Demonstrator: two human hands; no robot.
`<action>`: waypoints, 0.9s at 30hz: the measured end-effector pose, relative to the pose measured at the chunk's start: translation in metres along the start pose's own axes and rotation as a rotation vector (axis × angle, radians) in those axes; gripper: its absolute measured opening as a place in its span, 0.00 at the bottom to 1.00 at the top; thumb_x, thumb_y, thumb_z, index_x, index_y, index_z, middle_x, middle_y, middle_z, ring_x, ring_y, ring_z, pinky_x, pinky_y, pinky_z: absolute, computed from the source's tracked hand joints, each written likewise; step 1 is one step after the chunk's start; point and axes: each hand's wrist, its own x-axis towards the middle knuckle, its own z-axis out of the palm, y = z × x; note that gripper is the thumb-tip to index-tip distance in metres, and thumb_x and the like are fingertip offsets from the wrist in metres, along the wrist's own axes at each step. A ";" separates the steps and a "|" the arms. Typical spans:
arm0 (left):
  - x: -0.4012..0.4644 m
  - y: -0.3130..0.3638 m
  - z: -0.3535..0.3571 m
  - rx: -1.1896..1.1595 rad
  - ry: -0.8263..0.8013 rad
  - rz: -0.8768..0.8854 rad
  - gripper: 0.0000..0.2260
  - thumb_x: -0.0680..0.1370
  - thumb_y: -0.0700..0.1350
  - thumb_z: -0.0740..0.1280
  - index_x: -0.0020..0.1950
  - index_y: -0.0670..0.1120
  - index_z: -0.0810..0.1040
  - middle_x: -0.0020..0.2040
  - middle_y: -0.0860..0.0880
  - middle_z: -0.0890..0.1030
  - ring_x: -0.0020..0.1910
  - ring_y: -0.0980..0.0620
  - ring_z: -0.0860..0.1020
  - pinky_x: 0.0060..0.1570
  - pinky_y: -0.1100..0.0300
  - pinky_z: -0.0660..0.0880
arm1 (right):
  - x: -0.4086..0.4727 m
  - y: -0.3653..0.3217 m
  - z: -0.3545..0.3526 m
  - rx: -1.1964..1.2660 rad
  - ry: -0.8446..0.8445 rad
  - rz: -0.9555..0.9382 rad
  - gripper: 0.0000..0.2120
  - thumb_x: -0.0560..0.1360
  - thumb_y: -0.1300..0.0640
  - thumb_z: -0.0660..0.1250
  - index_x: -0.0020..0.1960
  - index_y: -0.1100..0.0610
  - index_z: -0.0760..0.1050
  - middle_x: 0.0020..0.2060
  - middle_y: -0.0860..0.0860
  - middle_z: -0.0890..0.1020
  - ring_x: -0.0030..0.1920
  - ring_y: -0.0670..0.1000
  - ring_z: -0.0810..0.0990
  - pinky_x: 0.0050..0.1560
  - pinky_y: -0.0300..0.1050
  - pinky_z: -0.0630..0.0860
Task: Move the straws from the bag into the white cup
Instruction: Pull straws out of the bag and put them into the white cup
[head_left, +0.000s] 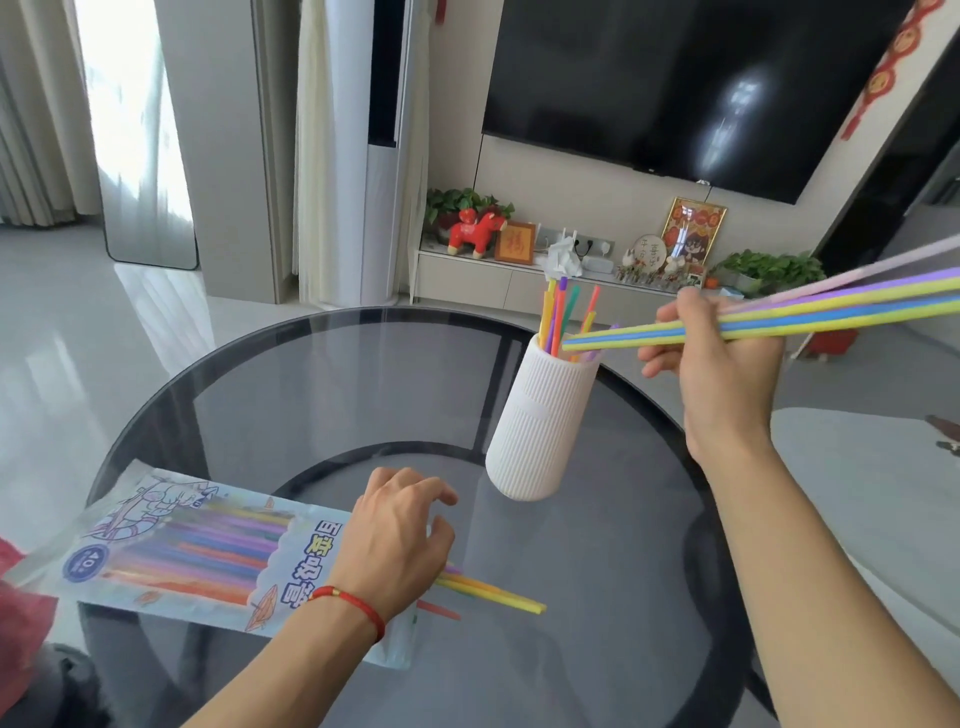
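Observation:
A white ribbed cup (540, 415) stands on the round glass table (597, 571), with several coloured straws (558, 317) upright in it. My right hand (722, 364) grips a bundle of yellow, blue and purple straws (810, 312), held nearly level, their tips at the cup's mouth. The printed straw bag (192, 551) lies flat at the table's left, still holding several straws. My left hand (395, 540) rests on the bag's open end with curled fingers. A few yellow and orange straws (498, 597) stick out of the bag under that hand.
A TV and a low shelf with ornaments and plants (571, 249) stand beyond the table. A red cloth (21, 613) lies at the left edge. A white surface (883, 493) is to the right of the table.

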 end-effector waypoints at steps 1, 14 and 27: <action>0.000 0.000 -0.001 -0.005 0.001 0.000 0.11 0.74 0.43 0.66 0.54 0.53 0.82 0.52 0.54 0.80 0.59 0.50 0.69 0.56 0.53 0.74 | 0.006 -0.003 0.005 -0.055 -0.002 -0.018 0.11 0.81 0.56 0.68 0.40 0.55 0.81 0.29 0.46 0.84 0.26 0.49 0.84 0.25 0.41 0.80; 0.001 0.000 -0.002 -0.015 0.001 0.008 0.11 0.76 0.45 0.65 0.55 0.54 0.81 0.53 0.55 0.80 0.60 0.52 0.69 0.56 0.54 0.73 | 0.040 0.001 0.041 -0.514 -0.237 0.048 0.15 0.73 0.43 0.71 0.37 0.54 0.81 0.25 0.55 0.85 0.22 0.49 0.82 0.36 0.46 0.82; 0.002 -0.003 -0.001 0.012 -0.026 -0.015 0.11 0.76 0.46 0.64 0.56 0.54 0.80 0.55 0.54 0.80 0.60 0.51 0.69 0.56 0.53 0.74 | 0.028 -0.009 0.037 -0.691 -0.209 -0.402 0.20 0.82 0.50 0.69 0.72 0.55 0.74 0.62 0.54 0.81 0.57 0.55 0.82 0.56 0.51 0.80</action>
